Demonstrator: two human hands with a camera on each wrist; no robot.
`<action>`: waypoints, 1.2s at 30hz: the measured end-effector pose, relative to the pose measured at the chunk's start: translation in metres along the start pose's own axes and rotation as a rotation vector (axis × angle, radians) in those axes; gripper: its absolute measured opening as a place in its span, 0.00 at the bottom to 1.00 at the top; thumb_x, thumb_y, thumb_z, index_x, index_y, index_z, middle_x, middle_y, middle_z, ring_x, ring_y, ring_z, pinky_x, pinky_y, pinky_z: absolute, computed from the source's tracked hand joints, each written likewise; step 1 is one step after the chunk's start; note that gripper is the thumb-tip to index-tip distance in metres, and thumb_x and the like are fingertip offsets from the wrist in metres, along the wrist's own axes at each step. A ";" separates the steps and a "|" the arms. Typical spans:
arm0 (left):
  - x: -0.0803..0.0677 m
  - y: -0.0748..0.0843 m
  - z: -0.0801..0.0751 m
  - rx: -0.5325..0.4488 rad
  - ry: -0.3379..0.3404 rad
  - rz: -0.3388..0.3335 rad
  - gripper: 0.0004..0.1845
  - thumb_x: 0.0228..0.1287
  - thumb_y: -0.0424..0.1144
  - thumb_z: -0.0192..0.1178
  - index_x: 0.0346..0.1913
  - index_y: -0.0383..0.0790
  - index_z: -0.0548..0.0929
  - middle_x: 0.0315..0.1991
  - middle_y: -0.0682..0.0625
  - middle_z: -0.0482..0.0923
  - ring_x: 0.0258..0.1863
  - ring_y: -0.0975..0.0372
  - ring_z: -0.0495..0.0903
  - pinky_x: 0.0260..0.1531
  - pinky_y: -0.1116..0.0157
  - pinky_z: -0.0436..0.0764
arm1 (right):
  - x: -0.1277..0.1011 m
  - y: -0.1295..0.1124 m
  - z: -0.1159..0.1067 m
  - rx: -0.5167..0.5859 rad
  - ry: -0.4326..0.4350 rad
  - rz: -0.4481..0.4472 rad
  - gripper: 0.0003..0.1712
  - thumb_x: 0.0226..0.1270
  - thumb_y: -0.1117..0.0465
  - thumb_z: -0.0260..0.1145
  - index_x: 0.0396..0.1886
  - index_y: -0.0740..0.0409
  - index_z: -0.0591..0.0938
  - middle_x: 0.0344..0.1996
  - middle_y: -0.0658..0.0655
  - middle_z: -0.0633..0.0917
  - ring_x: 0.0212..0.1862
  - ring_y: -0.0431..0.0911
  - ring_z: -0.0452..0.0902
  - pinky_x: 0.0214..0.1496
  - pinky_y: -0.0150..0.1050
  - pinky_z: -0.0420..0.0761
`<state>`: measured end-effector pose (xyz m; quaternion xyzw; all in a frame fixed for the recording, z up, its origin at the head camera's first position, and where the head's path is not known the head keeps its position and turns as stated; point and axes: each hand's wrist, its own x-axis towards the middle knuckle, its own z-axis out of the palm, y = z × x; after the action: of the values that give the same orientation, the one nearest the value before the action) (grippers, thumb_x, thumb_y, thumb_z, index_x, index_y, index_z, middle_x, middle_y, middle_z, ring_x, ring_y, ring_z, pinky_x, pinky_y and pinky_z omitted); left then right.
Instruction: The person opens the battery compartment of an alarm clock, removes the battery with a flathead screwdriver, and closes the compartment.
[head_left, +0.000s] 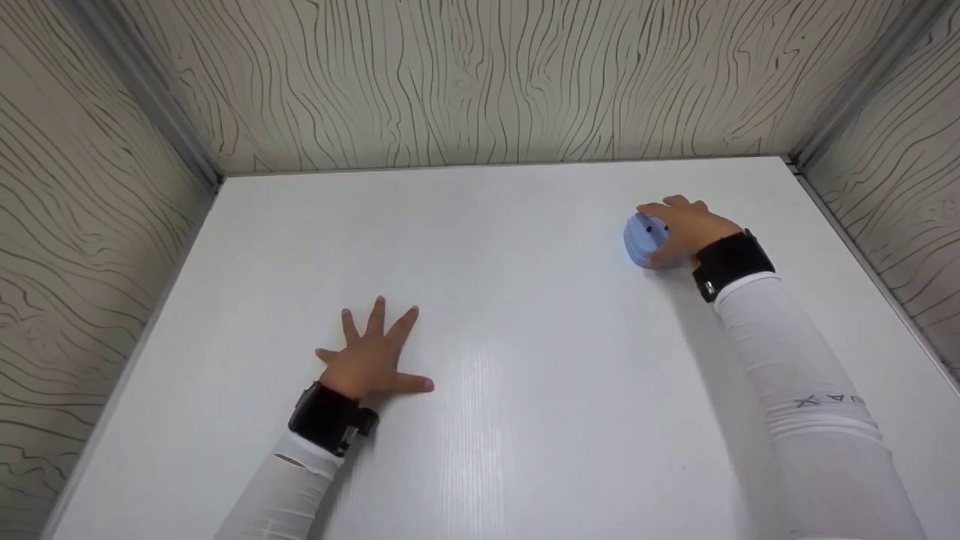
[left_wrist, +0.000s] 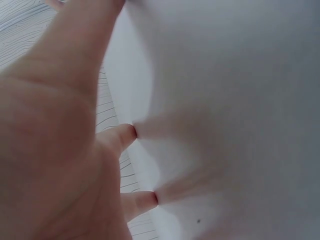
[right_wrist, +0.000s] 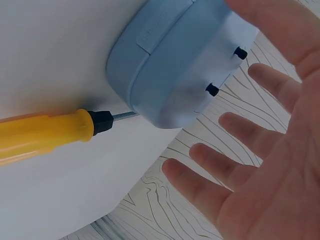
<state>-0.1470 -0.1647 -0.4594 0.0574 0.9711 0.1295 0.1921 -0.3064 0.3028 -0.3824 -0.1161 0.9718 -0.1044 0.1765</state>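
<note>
A light-blue rounded case (head_left: 639, 244) with two small black pegs on its upper face stands on the white table, toward the back right. Around it reaches my right hand (head_left: 694, 227), with the thumb along the near side and fingers over the far side. In the right wrist view its fingers (right_wrist: 240, 132) are spread and apart from the case. A yellow-handled screwdriver (right_wrist: 45, 134) lies beside the case, its shaft tip hidden behind it; the head view shows none of it. My left hand (head_left: 365, 361) rests on the table with spread fingers, fingertips on the surface.
The white table (head_left: 487, 300) meets a wood-patterned panel (head_left: 480, 82) at the back. Similar panels (head_left: 67, 225) rise at the left and right, with grey metal posts (head_left: 154, 90) in the corners.
</note>
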 end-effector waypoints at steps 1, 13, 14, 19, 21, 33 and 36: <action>0.000 0.000 0.000 -0.001 0.000 0.000 0.64 0.44 0.74 0.71 0.82 0.60 0.50 0.82 0.35 0.35 0.73 0.24 0.30 0.45 0.13 0.48 | 0.002 0.000 0.000 -0.010 0.000 -0.007 0.52 0.56 0.56 0.77 0.78 0.55 0.62 0.74 0.74 0.57 0.67 0.74 0.56 0.56 0.77 0.69; 0.001 -0.001 0.000 0.006 -0.001 -0.001 0.63 0.45 0.74 0.70 0.82 0.62 0.49 0.82 0.36 0.34 0.73 0.25 0.29 0.46 0.13 0.48 | 0.012 0.000 -0.003 -0.032 -0.021 -0.054 0.48 0.56 0.58 0.77 0.76 0.59 0.65 0.64 0.75 0.70 0.59 0.68 0.70 0.56 0.70 0.75; 0.001 -0.002 0.000 0.006 -0.001 -0.001 0.63 0.45 0.74 0.70 0.82 0.62 0.49 0.82 0.36 0.33 0.73 0.25 0.29 0.46 0.13 0.48 | 0.012 0.000 -0.003 -0.031 -0.021 -0.060 0.48 0.56 0.59 0.77 0.75 0.60 0.65 0.63 0.75 0.70 0.59 0.68 0.70 0.56 0.70 0.75; 0.001 -0.002 0.000 0.006 0.003 0.000 0.63 0.45 0.74 0.70 0.82 0.62 0.50 0.82 0.36 0.34 0.73 0.24 0.30 0.45 0.13 0.49 | 0.013 -0.001 -0.004 -0.043 -0.018 -0.060 0.47 0.56 0.59 0.76 0.75 0.59 0.66 0.61 0.75 0.71 0.59 0.70 0.70 0.55 0.71 0.75; 0.001 -0.001 0.000 0.010 0.003 -0.001 0.63 0.45 0.74 0.70 0.82 0.62 0.50 0.82 0.36 0.34 0.73 0.24 0.30 0.45 0.13 0.49 | 0.014 0.000 -0.004 -0.042 -0.015 -0.051 0.47 0.56 0.59 0.76 0.75 0.58 0.66 0.61 0.75 0.71 0.59 0.71 0.69 0.53 0.72 0.75; -0.001 0.001 -0.002 -0.005 0.003 0.003 0.63 0.45 0.72 0.72 0.82 0.61 0.50 0.82 0.36 0.34 0.73 0.24 0.30 0.46 0.13 0.48 | 0.021 0.004 -0.001 -0.038 -0.020 -0.010 0.47 0.53 0.55 0.75 0.72 0.54 0.66 0.58 0.74 0.69 0.56 0.71 0.66 0.47 0.74 0.77; -0.002 0.002 -0.002 -0.015 -0.002 0.000 0.63 0.46 0.72 0.72 0.82 0.61 0.50 0.82 0.36 0.34 0.73 0.24 0.29 0.46 0.13 0.48 | 0.021 0.001 -0.001 -0.050 -0.024 -0.007 0.46 0.53 0.53 0.76 0.71 0.54 0.66 0.57 0.75 0.68 0.55 0.72 0.66 0.46 0.74 0.77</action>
<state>-0.1457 -0.1640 -0.4563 0.0561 0.9699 0.1365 0.1935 -0.3259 0.2983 -0.3880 -0.1253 0.9715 -0.0793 0.1849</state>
